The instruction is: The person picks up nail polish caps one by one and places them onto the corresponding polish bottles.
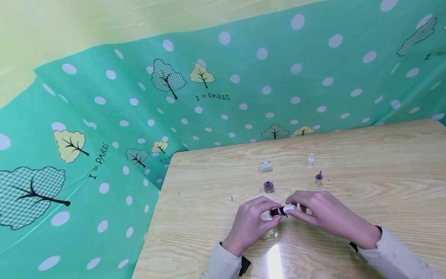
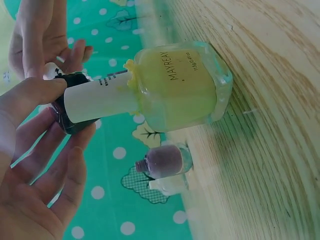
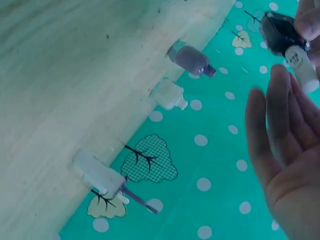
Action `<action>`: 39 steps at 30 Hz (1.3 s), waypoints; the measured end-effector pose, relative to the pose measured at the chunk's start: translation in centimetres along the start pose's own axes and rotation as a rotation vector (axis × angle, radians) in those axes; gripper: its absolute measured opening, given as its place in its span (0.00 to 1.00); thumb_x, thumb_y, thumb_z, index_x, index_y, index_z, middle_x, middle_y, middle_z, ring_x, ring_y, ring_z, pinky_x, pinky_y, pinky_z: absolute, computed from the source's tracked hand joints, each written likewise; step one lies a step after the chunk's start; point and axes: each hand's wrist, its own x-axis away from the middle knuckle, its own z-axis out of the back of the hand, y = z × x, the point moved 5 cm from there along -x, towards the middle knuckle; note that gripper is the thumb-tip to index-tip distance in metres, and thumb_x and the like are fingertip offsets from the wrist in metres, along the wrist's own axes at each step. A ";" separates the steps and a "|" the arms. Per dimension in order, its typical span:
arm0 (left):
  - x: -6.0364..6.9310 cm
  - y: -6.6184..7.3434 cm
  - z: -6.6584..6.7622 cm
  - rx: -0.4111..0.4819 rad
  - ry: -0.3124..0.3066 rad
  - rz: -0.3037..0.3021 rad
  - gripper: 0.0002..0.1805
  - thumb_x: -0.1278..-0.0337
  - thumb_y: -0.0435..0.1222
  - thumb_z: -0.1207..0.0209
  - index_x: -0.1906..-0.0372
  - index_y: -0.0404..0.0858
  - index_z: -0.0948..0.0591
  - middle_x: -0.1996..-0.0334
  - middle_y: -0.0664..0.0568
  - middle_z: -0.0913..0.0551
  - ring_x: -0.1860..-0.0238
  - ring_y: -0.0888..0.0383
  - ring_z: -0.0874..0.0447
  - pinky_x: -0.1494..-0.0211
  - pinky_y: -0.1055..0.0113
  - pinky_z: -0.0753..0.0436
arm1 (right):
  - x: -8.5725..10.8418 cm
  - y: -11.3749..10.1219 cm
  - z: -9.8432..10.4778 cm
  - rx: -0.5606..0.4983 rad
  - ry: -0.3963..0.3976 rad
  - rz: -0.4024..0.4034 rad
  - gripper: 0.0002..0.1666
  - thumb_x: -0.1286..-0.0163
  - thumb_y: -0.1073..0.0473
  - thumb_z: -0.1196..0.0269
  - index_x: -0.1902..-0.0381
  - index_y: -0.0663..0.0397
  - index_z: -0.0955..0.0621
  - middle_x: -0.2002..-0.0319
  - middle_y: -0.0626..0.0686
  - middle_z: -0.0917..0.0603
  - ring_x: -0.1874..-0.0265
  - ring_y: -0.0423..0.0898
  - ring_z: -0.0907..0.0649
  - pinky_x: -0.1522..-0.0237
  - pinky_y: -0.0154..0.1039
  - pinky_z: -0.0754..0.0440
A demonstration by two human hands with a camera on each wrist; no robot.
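Observation:
My left hand [image 1: 250, 221] holds a small dark nail polish bottle [image 1: 277, 211] tipped on its side above the table. At the bottle's neck my right hand [image 1: 322, 211] pinches its white cap [image 1: 290, 208] between thumb and fingers. The cap still meets the bottle in the right wrist view. Just below the left hand stands a yellow nail polish bottle [image 2: 180, 87] with a tall white cap [image 2: 102, 95] on it. It is partly hidden by that hand in the head view.
Beyond the hands stand an uncapped purple polish bottle [image 1: 268, 187] and an uncapped whitish one [image 1: 266, 167]. Further right, a cap with a purple-coated brush [image 1: 318, 178] and a white brush cap [image 1: 311, 160] stand brush up. Patterned green cloth [image 1: 226, 116] hangs behind the wooden table [image 1: 195, 217].

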 end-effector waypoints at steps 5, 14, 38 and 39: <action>0.0 -0.3 0.0 0.002 -0.006 0.020 0.13 0.51 0.36 0.27 0.57 0.42 0.13 0.62 0.57 0.12 0.62 0.67 0.14 0.53 0.83 0.21 | 0.0 -0.4 0.2 -0.008 0.010 0.142 0.13 0.39 0.58 0.29 0.56 0.40 0.16 0.61 0.33 0.17 0.65 0.28 0.19 0.65 0.25 0.18; 0.0 0.0 -0.1 -0.009 0.041 0.016 0.13 0.54 0.35 0.26 0.60 0.42 0.12 0.64 0.57 0.12 0.64 0.67 0.14 0.55 0.86 0.22 | -0.1 -0.3 0.2 0.058 0.023 0.085 0.02 0.35 0.52 0.31 0.65 0.38 0.16 0.69 0.30 0.19 0.76 0.24 0.27 0.75 0.23 0.25; 0.0 -0.5 -0.1 -0.025 0.035 0.072 0.14 0.56 0.36 0.25 0.60 0.43 0.13 0.64 0.58 0.12 0.65 0.68 0.15 0.57 0.85 0.22 | -0.2 -0.2 0.2 0.035 0.053 0.082 0.13 0.43 0.54 0.26 0.59 0.41 0.15 0.67 0.33 0.18 0.76 0.25 0.25 0.78 0.22 0.26; 0.0 -0.6 -0.1 -0.020 0.031 0.076 0.14 0.56 0.36 0.25 0.60 0.43 0.13 0.64 0.58 0.12 0.65 0.68 0.15 0.57 0.85 0.22 | -0.2 -0.3 0.3 0.044 0.054 0.104 0.14 0.44 0.56 0.26 0.58 0.41 0.14 0.66 0.34 0.17 0.75 0.26 0.24 0.77 0.23 0.25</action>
